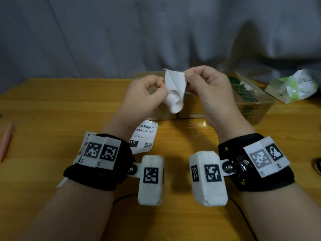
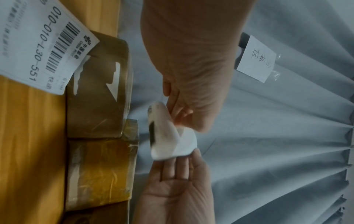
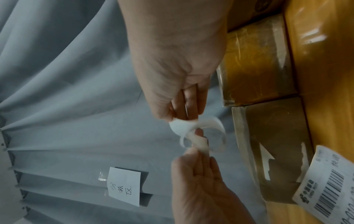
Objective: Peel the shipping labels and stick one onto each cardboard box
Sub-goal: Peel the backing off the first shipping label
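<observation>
Nearest me on the wooden table (image 1: 52, 105) lies a printed shipping label (image 1: 145, 134), face up with its barcode showing, partly under my left wrist and just short of the boxes. Above it I hold both hands up off the table. My left hand (image 1: 144, 94) has its fingers curled, thumb and forefinger pinching the left edge of a curled white label (image 1: 174, 91). My right hand (image 1: 212, 91) is curled too, pinching the same label at its upper right. The label bends and folds over itself between them; whether it has parted from its backing I cannot tell, as the wrist views are blurred. Beyond my hands two taped cardboard boxes (image 2: 99, 106) sit side by side, touching. Farther right stands a green-printed box (image 1: 250, 100), and past it a green and white plastic bag (image 1: 293, 87). At the far left edge lies a pink pen (image 1: 7, 141).
</observation>
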### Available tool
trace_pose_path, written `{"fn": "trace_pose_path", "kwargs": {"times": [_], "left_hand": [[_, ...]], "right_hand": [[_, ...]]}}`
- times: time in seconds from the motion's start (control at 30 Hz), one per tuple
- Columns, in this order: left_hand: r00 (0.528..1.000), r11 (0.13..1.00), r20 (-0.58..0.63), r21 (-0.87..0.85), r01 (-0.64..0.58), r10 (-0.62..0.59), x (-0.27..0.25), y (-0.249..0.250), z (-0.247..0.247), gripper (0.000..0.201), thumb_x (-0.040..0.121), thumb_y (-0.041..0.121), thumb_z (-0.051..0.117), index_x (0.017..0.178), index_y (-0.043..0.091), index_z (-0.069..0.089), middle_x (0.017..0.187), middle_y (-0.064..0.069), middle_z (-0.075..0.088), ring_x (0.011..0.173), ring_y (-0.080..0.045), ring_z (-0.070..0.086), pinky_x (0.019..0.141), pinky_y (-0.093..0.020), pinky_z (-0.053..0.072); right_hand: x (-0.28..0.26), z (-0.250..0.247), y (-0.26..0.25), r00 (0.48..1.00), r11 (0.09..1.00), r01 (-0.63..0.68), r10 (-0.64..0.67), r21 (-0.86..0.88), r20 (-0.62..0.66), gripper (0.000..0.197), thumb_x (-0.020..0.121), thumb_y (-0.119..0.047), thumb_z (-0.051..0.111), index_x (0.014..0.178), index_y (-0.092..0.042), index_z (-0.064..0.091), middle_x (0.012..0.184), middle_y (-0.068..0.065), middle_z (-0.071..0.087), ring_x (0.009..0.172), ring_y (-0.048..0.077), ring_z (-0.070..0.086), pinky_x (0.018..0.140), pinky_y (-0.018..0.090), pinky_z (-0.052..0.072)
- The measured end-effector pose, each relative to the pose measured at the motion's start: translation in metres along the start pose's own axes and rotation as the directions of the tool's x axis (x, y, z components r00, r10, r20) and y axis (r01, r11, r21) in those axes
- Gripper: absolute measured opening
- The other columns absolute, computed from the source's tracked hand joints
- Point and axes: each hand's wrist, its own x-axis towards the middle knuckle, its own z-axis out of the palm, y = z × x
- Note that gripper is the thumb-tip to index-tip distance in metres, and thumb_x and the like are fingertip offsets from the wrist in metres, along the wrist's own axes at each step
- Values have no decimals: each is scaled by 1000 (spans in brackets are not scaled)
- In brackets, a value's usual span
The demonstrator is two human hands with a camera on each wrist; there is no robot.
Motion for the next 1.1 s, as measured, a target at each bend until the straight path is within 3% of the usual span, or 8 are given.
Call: {"fn": "trace_pose_path", "kwargs": {"times": [0.1, 0.27, 0.4, 0.53, 0.6, 0.8, 0.97, 1.1], "left_hand": [[996, 989, -42, -125, 78, -83, -4, 8, 4, 6, 88, 17, 56, 83, 15, 56, 75, 2, 62, 66, -7, 56, 56, -15, 45], [988, 976, -49, -170, 134, -144, -3, 15, 0, 45, 90, 44, 53, 107, 3, 62, 89, -7, 73, 74, -12, 68, 61, -21, 51], [988, 974, -32, -174, 145, -152, -1, 11, -5, 26, 89, 27, 62, 100, 4, 63, 85, -7, 73, 74, -13, 69, 65, -25, 53], [989, 978, -27, -154, 141, -147, 0, 5, -7, 13, 88, 17, 63, 92, 5, 63, 89, -11, 71, 80, -17, 67, 73, -29, 53], [992, 990, -42, -81, 114, -118, 1, 6, -5, 14, 87, 16, 64, 91, 3, 63, 84, -10, 69, 76, -14, 64, 69, -26, 52], [998, 993, -54, 119, 17, -11, 0, 7, -2, 14, 83, 19, 69, 85, 6, 66, 77, 3, 65, 70, -2, 61, 66, -17, 51], [999, 960, -44, 279, -11, 25, -3, 7, 0, 19, 70, 48, 69, 75, 29, 70, 81, 9, 71, 86, -9, 67, 91, -49, 48], [999, 973, -38, 229, -3, 12, -2, 6, 0, 10, 79, 30, 70, 72, 26, 63, 85, 4, 68, 84, -12, 65, 83, -42, 54]], "right_hand": [[-2, 3, -1, 998, 1000, 15, -16, 24, 64, 9, 91, -5, 57, 84, -5, 64, 69, -1, 68, 68, 6, 64, 72, 20, 54], [-4, 3, -2, 986, 994, 68, -53, -91, 157, 13, 92, -5, 56, 82, -12, 61, 71, 12, 59, 69, 16, 54, 72, 21, 48], [-5, 5, 0, 982, 991, 91, -73, -94, 177, 14, 90, -3, 57, 83, -14, 62, 71, 27, 57, 73, 23, 52, 76, 26, 49], [-3, 4, 2, 980, 992, 105, -91, -70, 176, 27, 85, 11, 53, 91, -14, 64, 78, -5, 71, 81, 5, 67, 80, 20, 53], [-2, 5, 2, 977, 984, 122, -96, -130, 192, 33, 82, 16, 48, 94, -8, 67, 84, -5, 70, 82, 1, 66, 78, 18, 52], [-4, 6, 1, 990, 990, 67, -51, -123, 133, 13, 87, -8, 61, 84, -3, 73, 75, 8, 71, 71, 10, 65, 69, 23, 53], [-3, 6, 6, 992, 995, 25, -12, -98, 128, 18, 81, 1, 68, 89, -11, 57, 61, -6, 67, 60, 0, 64, 61, 14, 49], [-2, 3, 6, 995, 986, 3, 14, -164, 103, 22, 83, 2, 65, 92, -15, 55, 69, 0, 67, 61, 5, 63, 67, 20, 52]]}}
